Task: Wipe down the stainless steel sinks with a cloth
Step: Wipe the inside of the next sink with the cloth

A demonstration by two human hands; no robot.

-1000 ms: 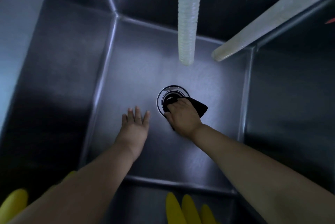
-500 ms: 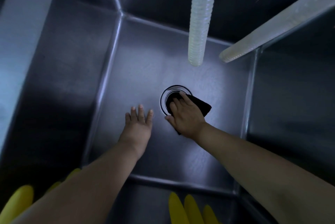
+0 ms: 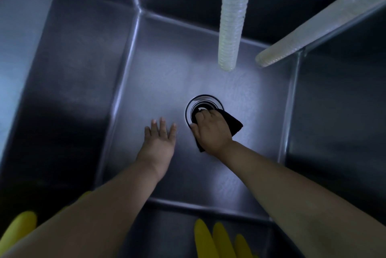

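At the bottom of a deep stainless steel sink [image 3: 240, 174], one dark cloth [image 3: 234, 124] lies pressed against the near right edge of the single round drain [image 3: 200, 101], part of it tucked under the right hand [image 3: 213, 130]. Right hand: fingers curled down over the cloth, gripping it, fingertips at the drain ring. Left hand [image 3: 158, 143]: fingers straight and slightly spread, palm down on or just above the basin floor beside the drain; contact cannot be confirmed. Progress, as a judgement: wiping is under way at the drain area; the floor shows a soft even sheen around the drain, but nothing marks which parts are already wiped, so the share done cannot be told. The four walls and corners likely remain, and the task speaks of more than one sink; only this one basin is clearly in view, with a dark recess past the right wall that may or may not be another. Count: sink basin, one; drain, one; cloth, one; bare hands, two; ribbed pale hoses, two, one [image 3: 231, 19] hanging straight down from the top, one [image 3: 313, 26] slanting in from upper right; yellow rubber gloves, seemingly two, one [image 3: 217, 241] at the bottom edge centre, one [image 3: 18, 228] at bottom left, both only partly visible.
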